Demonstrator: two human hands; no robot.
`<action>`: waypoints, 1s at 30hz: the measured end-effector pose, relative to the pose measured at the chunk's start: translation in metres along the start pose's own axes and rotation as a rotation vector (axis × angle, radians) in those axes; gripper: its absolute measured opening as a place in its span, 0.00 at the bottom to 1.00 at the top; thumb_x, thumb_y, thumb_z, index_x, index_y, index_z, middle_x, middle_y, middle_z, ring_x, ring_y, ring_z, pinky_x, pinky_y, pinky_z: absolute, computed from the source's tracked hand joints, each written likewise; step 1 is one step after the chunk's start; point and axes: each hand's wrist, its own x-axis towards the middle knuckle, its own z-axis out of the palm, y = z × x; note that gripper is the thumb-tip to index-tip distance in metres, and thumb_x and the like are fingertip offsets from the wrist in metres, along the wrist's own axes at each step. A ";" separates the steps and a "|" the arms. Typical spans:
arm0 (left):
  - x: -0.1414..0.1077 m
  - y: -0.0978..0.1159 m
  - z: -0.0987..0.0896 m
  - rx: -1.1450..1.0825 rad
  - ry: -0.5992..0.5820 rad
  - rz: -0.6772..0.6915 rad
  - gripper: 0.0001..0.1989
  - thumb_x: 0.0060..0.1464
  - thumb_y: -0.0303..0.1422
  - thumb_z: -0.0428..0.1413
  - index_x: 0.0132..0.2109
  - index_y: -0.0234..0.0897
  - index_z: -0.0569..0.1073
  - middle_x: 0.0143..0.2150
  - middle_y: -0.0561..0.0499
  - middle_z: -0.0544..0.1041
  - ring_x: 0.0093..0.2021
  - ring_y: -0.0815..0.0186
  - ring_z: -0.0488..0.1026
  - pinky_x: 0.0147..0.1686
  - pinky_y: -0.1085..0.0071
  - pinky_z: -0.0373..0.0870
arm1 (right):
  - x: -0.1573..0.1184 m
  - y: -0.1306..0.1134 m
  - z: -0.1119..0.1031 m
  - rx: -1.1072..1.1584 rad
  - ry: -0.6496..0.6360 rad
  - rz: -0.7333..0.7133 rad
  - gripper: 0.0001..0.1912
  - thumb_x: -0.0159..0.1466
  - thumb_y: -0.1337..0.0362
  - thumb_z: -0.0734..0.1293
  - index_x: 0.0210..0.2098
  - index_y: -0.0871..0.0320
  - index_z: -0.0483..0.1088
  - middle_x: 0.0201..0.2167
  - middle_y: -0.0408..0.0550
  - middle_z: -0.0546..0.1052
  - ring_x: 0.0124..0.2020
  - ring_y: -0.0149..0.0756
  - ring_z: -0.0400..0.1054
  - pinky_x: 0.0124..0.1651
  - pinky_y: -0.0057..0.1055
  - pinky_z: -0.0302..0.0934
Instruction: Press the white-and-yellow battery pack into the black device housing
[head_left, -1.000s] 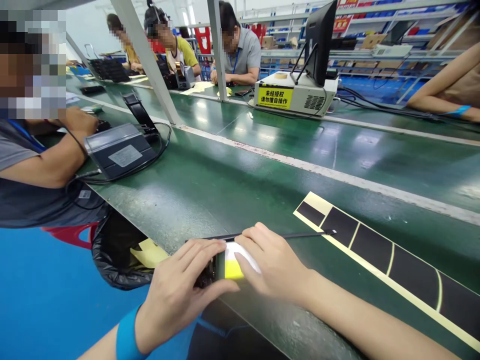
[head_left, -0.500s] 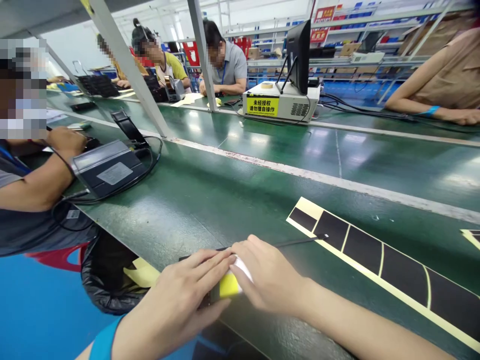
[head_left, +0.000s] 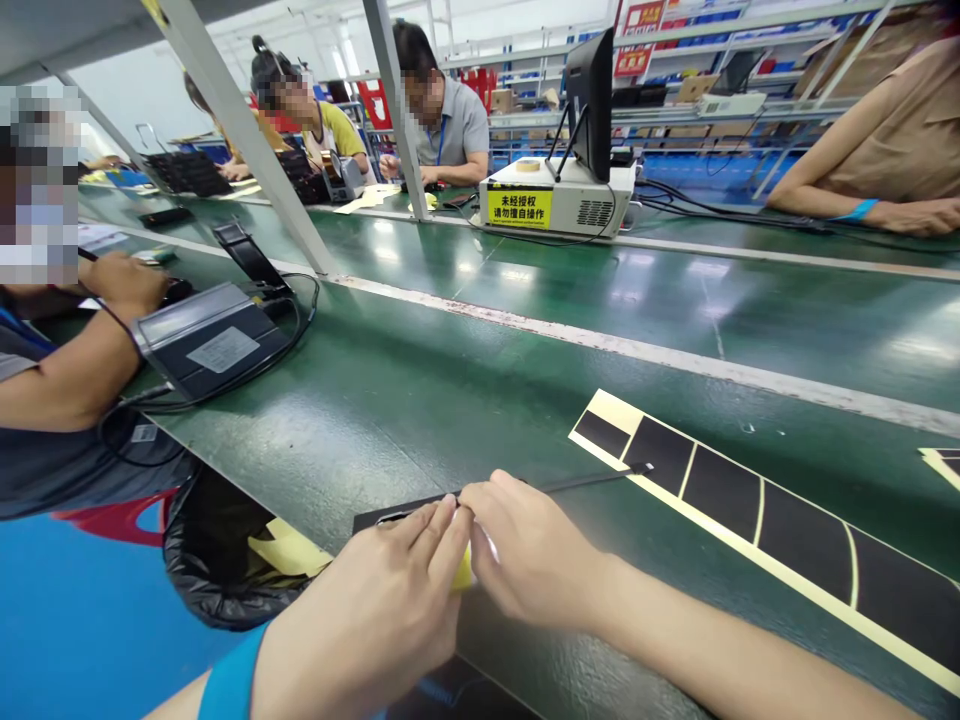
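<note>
White-and-yellow piece [head_left: 463, 570] showing between left hand [head_left: 390, 590] and right hand [head_left: 525, 550], both gripping it. Black-lined bin [head_left: 196, 560] holding yellow paper [head_left: 289, 548].

Before you, the green counter [head_left: 450, 410] bears a yellow sheet [head_left: 727, 490] of black patches at near right, a black cable [head_left: 592, 481] reaching its edge. You have a dark box [head_left: 214, 345] left and a white machine [head_left: 559, 200] far off.
</note>
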 end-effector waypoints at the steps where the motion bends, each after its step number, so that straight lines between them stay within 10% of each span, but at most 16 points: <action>1: -0.001 0.000 0.002 -0.001 0.003 0.009 0.19 0.43 0.19 0.52 0.45 0.23 0.73 0.46 0.36 0.80 0.44 0.52 0.80 0.42 0.61 0.81 | -0.001 0.000 0.001 -0.002 0.003 -0.004 0.11 0.65 0.71 0.54 0.44 0.67 0.64 0.35 0.56 0.72 0.32 0.40 0.57 0.32 0.38 0.61; 10: -0.020 -0.001 0.026 0.049 0.162 0.097 0.18 0.50 0.23 0.56 0.48 0.16 0.73 0.47 0.29 0.79 0.46 0.44 0.79 0.42 0.55 0.82 | -0.003 0.000 0.005 -0.024 0.004 0.001 0.11 0.66 0.66 0.55 0.42 0.66 0.65 0.31 0.53 0.70 0.31 0.39 0.56 0.32 0.37 0.61; 19: -0.041 0.004 0.040 -0.290 0.131 -0.321 0.34 0.56 0.47 0.58 0.62 0.31 0.64 0.56 0.45 0.76 0.54 0.59 0.73 0.47 0.65 0.80 | 0.000 -0.003 0.000 -0.075 0.061 -0.025 0.13 0.65 0.70 0.53 0.44 0.69 0.63 0.34 0.57 0.72 0.33 0.42 0.60 0.32 0.39 0.62; 23: -0.040 0.010 0.047 -0.258 0.148 -0.315 0.29 0.58 0.42 0.58 0.61 0.32 0.66 0.56 0.45 0.75 0.53 0.57 0.71 0.46 0.60 0.79 | 0.000 -0.004 -0.005 0.030 0.042 0.078 0.12 0.68 0.65 0.54 0.46 0.65 0.60 0.35 0.55 0.72 0.31 0.39 0.60 0.31 0.37 0.63; 27: -0.045 0.012 0.056 -0.242 0.195 -0.296 0.25 0.60 0.39 0.56 0.61 0.34 0.66 0.57 0.44 0.75 0.51 0.56 0.70 0.43 0.59 0.78 | -0.008 0.008 -0.028 0.190 0.047 0.189 0.39 0.62 0.43 0.65 0.60 0.63 0.51 0.52 0.61 0.68 0.51 0.48 0.63 0.50 0.50 0.65; 30: -0.047 0.012 0.058 -0.208 0.186 -0.303 0.23 0.60 0.36 0.56 0.62 0.42 0.67 0.58 0.45 0.74 0.51 0.57 0.71 0.42 0.61 0.77 | -0.021 0.021 -0.046 0.338 -0.231 0.321 0.59 0.50 0.41 0.74 0.67 0.59 0.40 0.64 0.63 0.58 0.63 0.53 0.55 0.61 0.53 0.58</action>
